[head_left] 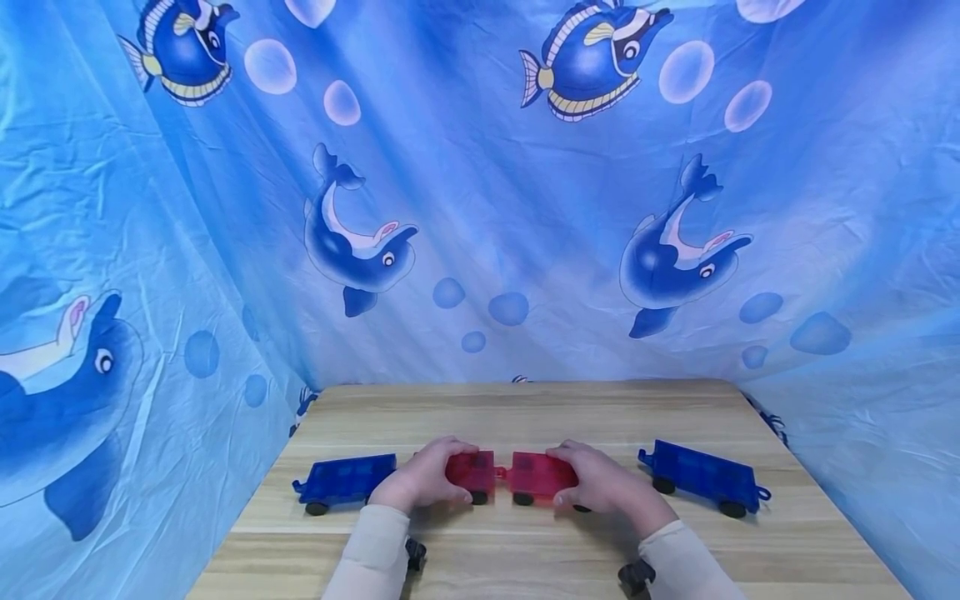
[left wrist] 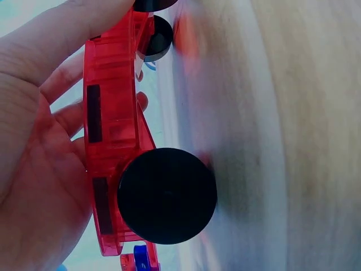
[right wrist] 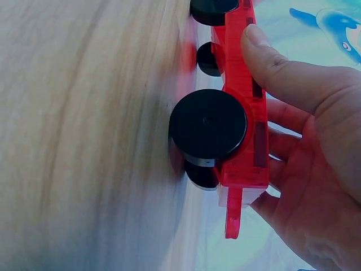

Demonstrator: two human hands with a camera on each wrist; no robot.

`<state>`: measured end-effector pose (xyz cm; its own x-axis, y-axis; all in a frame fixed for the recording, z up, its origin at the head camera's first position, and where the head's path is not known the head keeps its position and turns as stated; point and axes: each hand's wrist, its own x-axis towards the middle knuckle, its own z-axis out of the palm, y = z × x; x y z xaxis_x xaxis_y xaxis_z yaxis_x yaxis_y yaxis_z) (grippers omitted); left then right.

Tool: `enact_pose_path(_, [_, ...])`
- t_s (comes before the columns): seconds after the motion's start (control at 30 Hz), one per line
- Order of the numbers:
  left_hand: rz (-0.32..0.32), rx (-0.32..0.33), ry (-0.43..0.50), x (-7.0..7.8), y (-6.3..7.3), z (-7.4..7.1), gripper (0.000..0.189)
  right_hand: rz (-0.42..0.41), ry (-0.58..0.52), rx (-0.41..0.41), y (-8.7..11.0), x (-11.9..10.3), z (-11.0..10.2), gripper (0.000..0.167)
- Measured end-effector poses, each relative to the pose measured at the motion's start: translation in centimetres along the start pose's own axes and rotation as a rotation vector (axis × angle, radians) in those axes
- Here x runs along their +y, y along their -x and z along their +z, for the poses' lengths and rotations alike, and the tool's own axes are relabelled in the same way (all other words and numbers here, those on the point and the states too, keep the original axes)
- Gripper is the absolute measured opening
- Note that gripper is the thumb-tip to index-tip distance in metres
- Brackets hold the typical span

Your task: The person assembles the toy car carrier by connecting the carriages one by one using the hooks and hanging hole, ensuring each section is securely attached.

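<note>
Two see-through red toy train cars stand end to end at the middle of the table in the head view, their ends meeting at a small red coupling (head_left: 501,473). My left hand (head_left: 426,482) grips the left red car (head_left: 482,468) across its sides, thumb in front and fingers behind. The right red car (head_left: 536,477) is held the same way by my right hand (head_left: 600,482). Black wheels (left wrist: 167,196) show large in the left wrist view, with a blue hook (left wrist: 141,257) at the red car's end. In the right wrist view, a red hook (right wrist: 233,217) sticks out free.
Left of my left hand is a blue toy train car (head_left: 348,479), partly covered by that hand. Another blue car (head_left: 708,478) stands apart and angled on the right. The wooden table (head_left: 517,408) is surrounded by a blue sea-print curtain (head_left: 480,208).
</note>
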<state>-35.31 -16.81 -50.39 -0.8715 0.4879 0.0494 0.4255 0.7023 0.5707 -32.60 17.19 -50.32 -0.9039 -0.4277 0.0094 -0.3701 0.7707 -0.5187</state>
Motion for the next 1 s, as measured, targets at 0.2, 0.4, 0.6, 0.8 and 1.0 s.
enact_pose_path(0.2, [-0.018, -0.019, 0.049, -0.2, 0.2, -0.2, 0.078, -0.013, -0.002, 0.000, -0.1, -0.1, 0.0, 0.081])
enact_pose_path(0.4, [-0.031, -0.023, 0.078, -0.3, 0.3, -0.4, 0.078, -0.009, -0.012, 0.000, -0.2, -0.2, 0.2, 0.081])
enact_pose_path(0.6, [-0.035, -0.026, 0.080, -0.4, 0.6, -0.5, 0.078, -0.033, -0.008, 0.017, 0.0, -0.2, 0.5, 0.082])
enact_pose_path(0.8, [-0.045, -0.017, 0.067, -0.8, 1.1, -0.8, 0.077, -0.024, 0.008, 0.034, 0.7, 0.4, 0.2, 0.082])
enact_pose_path(1.0, [-0.021, 0.004, 0.010, -1.1, 1.5, -0.8, 0.077, -0.034, -0.039, 0.091, 2.3, 1.5, -1.0, 0.077])
